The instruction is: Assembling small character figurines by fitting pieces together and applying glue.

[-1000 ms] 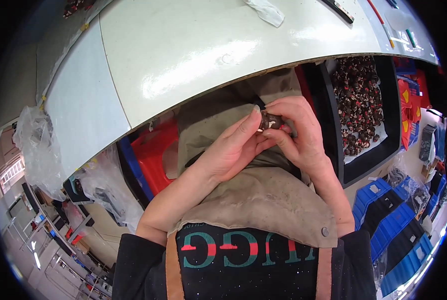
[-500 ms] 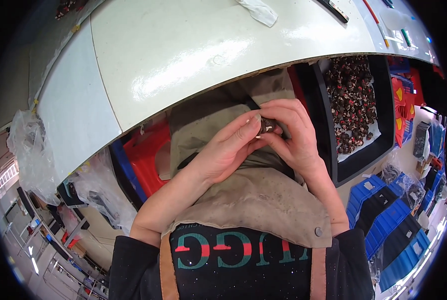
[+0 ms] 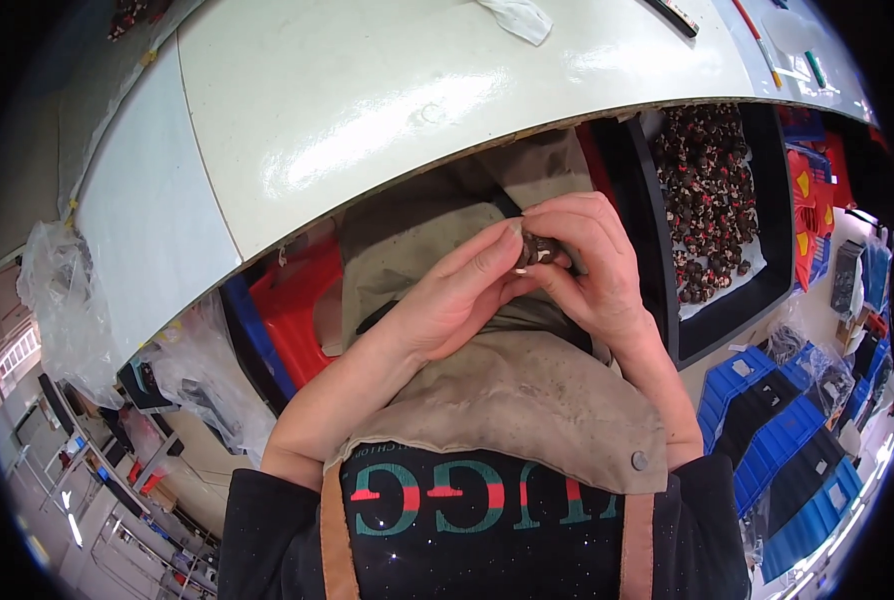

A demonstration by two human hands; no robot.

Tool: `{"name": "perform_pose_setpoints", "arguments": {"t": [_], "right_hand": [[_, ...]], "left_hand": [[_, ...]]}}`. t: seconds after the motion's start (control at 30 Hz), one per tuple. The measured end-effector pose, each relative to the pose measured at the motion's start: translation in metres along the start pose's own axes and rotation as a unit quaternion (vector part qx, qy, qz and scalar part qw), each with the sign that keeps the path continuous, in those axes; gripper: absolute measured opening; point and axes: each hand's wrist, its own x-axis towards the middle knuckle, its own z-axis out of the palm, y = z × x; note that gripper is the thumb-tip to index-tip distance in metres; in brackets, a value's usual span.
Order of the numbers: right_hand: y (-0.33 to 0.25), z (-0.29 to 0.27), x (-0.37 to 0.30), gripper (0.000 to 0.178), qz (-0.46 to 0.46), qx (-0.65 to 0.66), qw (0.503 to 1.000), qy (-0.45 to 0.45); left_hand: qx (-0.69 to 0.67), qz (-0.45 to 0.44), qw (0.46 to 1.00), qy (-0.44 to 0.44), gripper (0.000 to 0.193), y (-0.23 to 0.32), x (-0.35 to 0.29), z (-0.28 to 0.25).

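Both hands meet above my lap, just off the table's near edge. Between them is a small dark-brown piece with cream patches (image 3: pixel 539 252), partly covered by fingers; its exact kind is too small to tell. My left hand (image 3: pixel 457 295) pinches it from the left, thumb laid along its side. My right hand (image 3: pixel 597 265) curls round it from the right, forefinger arched over the top and thumb beneath. A brown apron (image 3: pixel 507 385) spreads under my wrists.
A black tray (image 3: pixel 702 335) on the right holds many small dark pieces with red and cream bits. Ahead curves a glossy white table (image 3: pixel 317 90) bearing a white cloth (image 3: pixel 520 20) and a black pen-like tool (image 3: pixel 673 16). Blue bins (image 3: pixel 777 440) stand lower right; a red stool (image 3: pixel 302 300) is left.
The dark-brown piece has turned slightly between my fingers, showing more of its surface. Both hands keep nearly the same place and grip.
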Motion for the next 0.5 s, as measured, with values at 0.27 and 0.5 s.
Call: {"name": "perform_pose_setpoints", "arguments": {"t": [0.27, 0.5], "right_hand": [[0.0008, 0.0019, -0.0067, 0.043, 0.019, 0.005, 1.000, 0.024], [-0.0037, 0.0025, -0.0055, 0.044, 0.052, 0.012, 0.998, 0.024]], "left_hand": [[-0.040, -0.009, 0.997, -0.064, 0.048, -0.0043, 0.0018, -0.0065], [-0.027, -0.020, 0.998, -0.050, 0.053, -0.0046, 0.0016, -0.0070]]}}
